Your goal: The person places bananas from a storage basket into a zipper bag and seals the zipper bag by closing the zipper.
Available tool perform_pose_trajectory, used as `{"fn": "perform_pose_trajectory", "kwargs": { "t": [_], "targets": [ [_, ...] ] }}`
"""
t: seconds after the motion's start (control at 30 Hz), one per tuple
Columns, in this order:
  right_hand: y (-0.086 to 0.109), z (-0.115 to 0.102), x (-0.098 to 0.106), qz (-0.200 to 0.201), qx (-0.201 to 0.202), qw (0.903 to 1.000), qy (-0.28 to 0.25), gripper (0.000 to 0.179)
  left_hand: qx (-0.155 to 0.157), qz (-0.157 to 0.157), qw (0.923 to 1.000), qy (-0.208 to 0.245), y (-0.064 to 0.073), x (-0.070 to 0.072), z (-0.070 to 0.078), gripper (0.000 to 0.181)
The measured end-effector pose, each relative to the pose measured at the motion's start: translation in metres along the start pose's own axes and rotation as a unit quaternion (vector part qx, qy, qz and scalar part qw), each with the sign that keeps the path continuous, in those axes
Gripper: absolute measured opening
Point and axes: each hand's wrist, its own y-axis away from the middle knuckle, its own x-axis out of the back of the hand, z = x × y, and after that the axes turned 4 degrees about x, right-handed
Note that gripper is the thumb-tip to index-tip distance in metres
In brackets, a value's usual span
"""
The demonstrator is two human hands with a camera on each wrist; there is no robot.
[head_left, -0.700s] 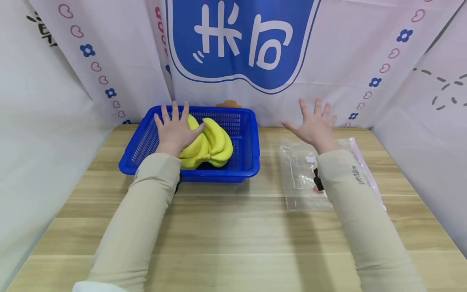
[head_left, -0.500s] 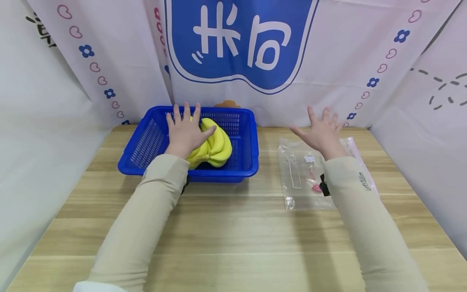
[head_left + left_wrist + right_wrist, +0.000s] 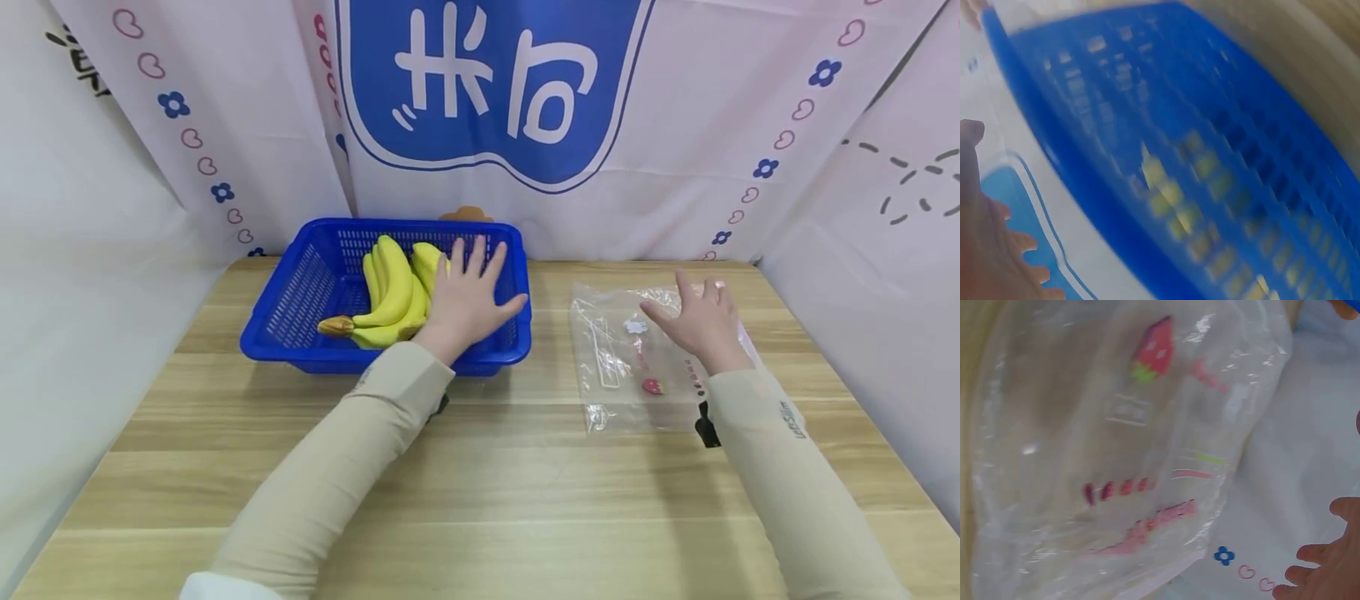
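Yellow bananas [image 3: 393, 292] in bunches lie inside a blue plastic basket [image 3: 273, 333] at the back left of the table. My left hand [image 3: 468, 300], fingers spread, is over the basket's right part and covers some of the bananas in the head view. A clear zip bag [image 3: 618, 367] with a printed strawberry lies flat to the basket's right. Above its right part hovers my right hand [image 3: 705, 325], fingers apart and holding nothing. The left wrist view is blurred and shows the basket's slotted wall [image 3: 1166, 125] with yellow behind it.
A wooden table [image 3: 480, 483] carries the basket and the bag. White printed cloth [image 3: 675, 125] hangs right behind the table's back edge, with more white cloth [image 3: 90, 192] along the left side.
My left hand has moved right across the basket, uncovering the left bananas. My right hand has shifted right and towards me over the bag. Basket and bag stay put.
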Motion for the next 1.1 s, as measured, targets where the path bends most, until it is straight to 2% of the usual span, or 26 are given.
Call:
{"fn": "perform_pose_trajectory", "kwargs": {
  "t": [0.17, 0.27, 0.43, 0.57, 0.67, 0.83, 0.97, 1.1],
  "targets": [
    [0.005, 0.019, -0.014, 0.004, 0.0, 1.0, 0.007, 0.091, -0.046, -0.009, 0.9989, 0.006, 0.006, -0.006, 0.03, 0.08],
    [0.01, 0.029, -0.021, 0.004, -0.005, 1.0, 0.001, 0.089, -0.089, 0.009, 0.996, 0.005, 0.01, -0.011, 0.049, 0.078],
    [0.016, 0.042, -0.03, -0.011, -0.027, 0.9995, -0.008, 0.09, -0.172, 0.056, 0.9834, -0.008, 0.02, -0.026, 0.076, 0.066],
    [0.019, 0.05, -0.035, -0.035, -0.046, 0.9983, -0.003, 0.089, -0.21, 0.065, 0.9753, -0.017, 0.028, -0.045, 0.095, 0.057],
    [0.024, 0.055, -0.037, -0.063, -0.056, 0.9964, -0.006, 0.089, -0.212, 0.065, 0.9749, -0.022, 0.032, -0.062, 0.106, 0.047],
    [0.03, 0.064, -0.04, -0.098, -0.063, 0.9931, -0.014, 0.088, -0.188, 0.051, 0.9806, -0.018, 0.031, -0.084, 0.12, 0.033],
    [0.03, 0.067, -0.044, -0.102, -0.064, 0.9927, -0.013, 0.09, -0.17, 0.031, 0.9849, -0.01, 0.027, -0.095, 0.125, 0.031],
    [0.029, 0.069, -0.049, -0.096, -0.071, 0.9928, -0.013, 0.096, -0.151, -0.005, 0.9884, 0.013, 0.023, -0.107, 0.126, 0.03]
  ]
}}
